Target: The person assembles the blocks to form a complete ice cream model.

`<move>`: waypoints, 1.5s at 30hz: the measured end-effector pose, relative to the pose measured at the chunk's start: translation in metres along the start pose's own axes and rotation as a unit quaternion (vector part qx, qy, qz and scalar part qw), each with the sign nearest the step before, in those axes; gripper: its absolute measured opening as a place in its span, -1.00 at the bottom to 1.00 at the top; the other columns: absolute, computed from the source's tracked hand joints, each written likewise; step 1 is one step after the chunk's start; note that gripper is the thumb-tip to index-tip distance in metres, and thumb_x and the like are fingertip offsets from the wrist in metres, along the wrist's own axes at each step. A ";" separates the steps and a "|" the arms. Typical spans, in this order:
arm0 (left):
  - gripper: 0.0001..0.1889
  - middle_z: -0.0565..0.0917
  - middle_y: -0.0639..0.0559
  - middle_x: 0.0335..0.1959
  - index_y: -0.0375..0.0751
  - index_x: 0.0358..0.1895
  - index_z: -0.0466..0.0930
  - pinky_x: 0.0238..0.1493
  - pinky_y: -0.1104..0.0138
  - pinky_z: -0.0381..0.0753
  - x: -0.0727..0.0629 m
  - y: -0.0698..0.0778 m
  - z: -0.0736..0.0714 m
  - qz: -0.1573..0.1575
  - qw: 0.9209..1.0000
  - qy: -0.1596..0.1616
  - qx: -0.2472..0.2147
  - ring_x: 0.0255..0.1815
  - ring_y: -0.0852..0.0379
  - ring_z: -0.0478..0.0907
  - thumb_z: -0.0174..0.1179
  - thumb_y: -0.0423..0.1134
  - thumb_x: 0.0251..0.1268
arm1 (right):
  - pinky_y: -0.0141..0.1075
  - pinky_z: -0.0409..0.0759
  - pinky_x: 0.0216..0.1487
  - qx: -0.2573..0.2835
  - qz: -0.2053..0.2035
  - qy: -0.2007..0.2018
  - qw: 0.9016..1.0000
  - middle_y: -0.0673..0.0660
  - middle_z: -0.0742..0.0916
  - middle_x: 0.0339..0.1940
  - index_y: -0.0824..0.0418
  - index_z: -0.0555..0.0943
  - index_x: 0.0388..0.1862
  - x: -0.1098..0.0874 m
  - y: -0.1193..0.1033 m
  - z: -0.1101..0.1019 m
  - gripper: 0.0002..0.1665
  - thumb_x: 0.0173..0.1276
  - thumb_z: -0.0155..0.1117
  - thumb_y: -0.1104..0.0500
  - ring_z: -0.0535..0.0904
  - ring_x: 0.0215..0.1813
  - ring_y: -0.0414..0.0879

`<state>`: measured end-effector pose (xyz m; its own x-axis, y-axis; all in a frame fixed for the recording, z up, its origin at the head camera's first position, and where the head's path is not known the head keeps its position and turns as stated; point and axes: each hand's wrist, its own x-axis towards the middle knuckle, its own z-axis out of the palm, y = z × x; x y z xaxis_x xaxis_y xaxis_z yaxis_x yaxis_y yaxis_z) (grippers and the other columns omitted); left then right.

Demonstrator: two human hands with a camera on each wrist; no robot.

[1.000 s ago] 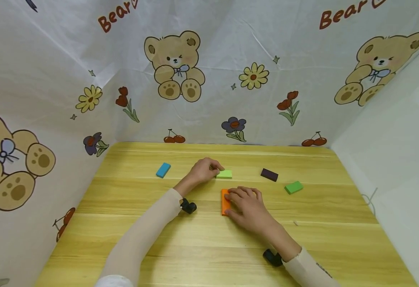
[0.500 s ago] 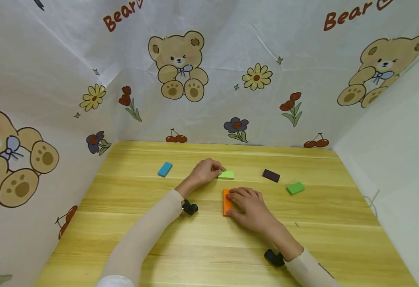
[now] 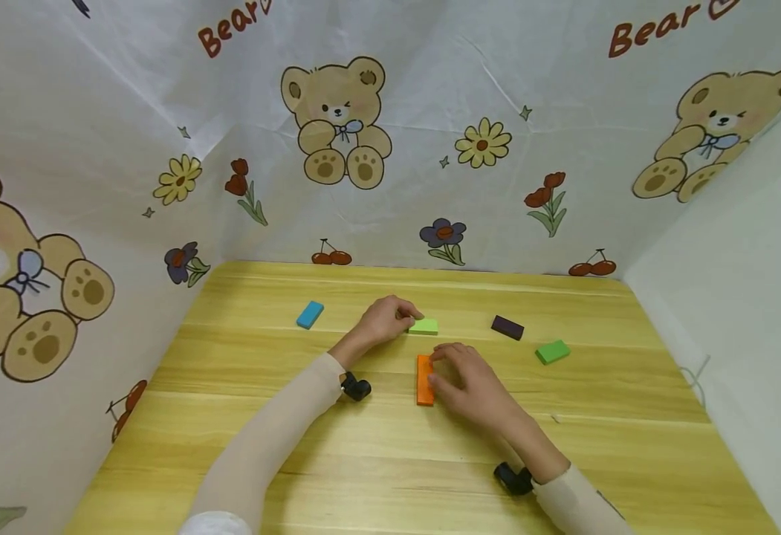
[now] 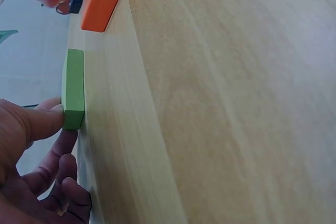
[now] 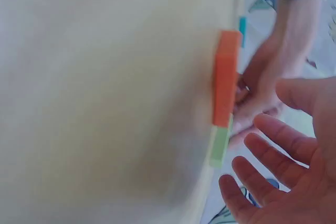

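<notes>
My left hand [image 3: 385, 319] pinches the left end of a light green block [image 3: 425, 327] lying on the wooden table. In the left wrist view the thumb and index finger are at that end of the light green block [image 4: 74, 85], with the other fingers loosely bent. An orange block [image 3: 424, 386] lies lengthwise just in front of it. Beside the orange block's right edge, my right hand [image 3: 473, 383] hovers with fingers spread and relaxed. The right wrist view shows this hand [image 5: 299, 166] apart from the orange block [image 5: 226, 80], nothing in its grasp.
A blue block [image 3: 310, 314] lies at the back left. On the right are a dark block [image 3: 507, 328] and a green block [image 3: 553, 352]. A printed cloth wall [image 3: 390, 215] borders the wooden table [image 3: 377, 475] at the back.
My right hand has lifted off the orange block and drawn slightly to the right, its fingers opening. The left hand stays at the light green block. The head view has shifted slightly.
</notes>
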<state>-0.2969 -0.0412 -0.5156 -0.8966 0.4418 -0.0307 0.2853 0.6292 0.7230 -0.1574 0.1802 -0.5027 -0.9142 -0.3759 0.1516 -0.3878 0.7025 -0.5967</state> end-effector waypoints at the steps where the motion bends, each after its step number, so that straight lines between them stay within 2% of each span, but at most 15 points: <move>1: -0.77 0.82 0.05 -0.05 0.06 0.11 0.86 -0.12 0.27 0.56 0.001 0.000 0.000 0.001 1.000 0.000 0.001 -0.19 0.15 0.64 0.26 -0.23 0.61 | 0.20 0.54 0.46 0.017 0.007 0.004 1.000 0.16 0.72 0.35 0.18 0.68 0.25 0.004 0.002 -0.003 -0.61 0.58 0.38 0.02 0.58 0.45 0.17; 5: -0.77 0.82 0.05 -0.04 0.06 0.12 0.86 -0.12 0.26 0.55 0.002 0.001 0.000 -0.001 1.000 0.001 0.004 -0.17 0.12 0.62 0.26 -0.23 0.60 | 0.19 0.64 0.37 0.066 0.038 0.014 0.997 0.22 0.75 0.29 0.25 0.68 0.24 0.028 0.017 -0.015 -0.65 0.66 0.28 0.07 0.64 0.39 0.23; 9: -0.77 0.82 0.05 -0.04 0.06 0.11 0.86 -0.10 0.26 0.55 0.002 0.000 -0.001 -0.008 1.000 0.004 0.002 -0.15 0.10 0.61 0.27 -0.23 0.59 | 0.16 0.68 0.33 0.095 0.083 0.008 0.992 0.25 0.77 0.25 0.23 0.69 0.24 0.056 0.035 -0.015 -0.67 0.69 0.23 0.08 0.71 0.31 0.24; 14: -0.77 0.81 0.05 -0.02 0.05 0.11 0.86 -0.03 0.23 0.59 0.002 -0.001 -0.001 -0.002 1.000 0.003 -0.003 -0.11 0.11 0.63 0.27 -0.23 0.59 | 0.12 0.69 0.29 0.090 0.119 0.013 0.989 0.20 0.80 0.17 0.16 0.70 0.20 0.077 0.045 -0.007 -0.70 0.64 0.28 0.07 0.78 0.15 0.16; 20: -0.81 0.82 0.04 -0.05 0.00 0.09 0.84 0.09 0.14 0.63 0.001 -0.001 -0.002 -0.003 1.000 0.011 -0.016 -0.08 0.08 0.66 0.28 -0.20 0.59 | 0.04 0.66 0.19 0.076 0.137 0.018 0.988 0.19 0.77 0.20 0.13 0.72 0.18 0.090 0.047 -0.001 -0.70 0.58 0.34 0.07 0.72 0.03 0.10; 29: -0.91 0.78 0.08 -0.18 0.01 -0.07 0.82 0.01 0.21 0.56 0.001 -0.006 0.003 -0.014 0.999 0.027 -0.026 -0.17 0.09 0.61 0.33 -0.21 0.55 | 0.04 0.69 0.15 0.079 0.133 0.022 0.988 0.20 0.81 0.17 0.12 0.77 0.13 0.089 0.051 0.000 -0.74 0.58 0.35 0.08 0.75 0.03 0.12; 39: -0.94 0.77 0.13 -0.21 0.01 -0.11 0.81 0.03 0.21 0.56 -0.003 -0.003 0.009 -0.008 1.000 0.014 -0.020 -0.16 0.13 0.62 0.36 -0.19 0.52 | -0.20 0.64 -0.07 0.087 0.121 0.010 0.989 0.18 0.84 -0.01 0.13 0.80 0.04 0.080 0.055 -0.003 -0.80 0.53 0.43 0.10 0.71 -0.19 -0.04; 45: -0.95 0.78 0.14 -0.18 0.03 -0.12 0.81 0.14 0.16 0.57 -0.014 0.002 0.010 0.000 1.000 0.015 0.018 -0.10 0.13 0.59 0.37 -0.18 0.51 | -0.20 0.61 -0.08 0.092 0.101 -0.006 0.991 0.15 0.83 -0.11 0.13 0.80 0.01 0.073 0.052 -0.005 -0.82 0.52 0.44 0.12 0.65 -0.23 -0.07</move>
<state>-0.2802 -0.0398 -0.5207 -0.9062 0.4228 -0.0086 0.2977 0.6522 0.6971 -0.2452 0.1923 -0.5190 -0.9689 -0.2472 0.0066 -0.1691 0.6427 -0.7472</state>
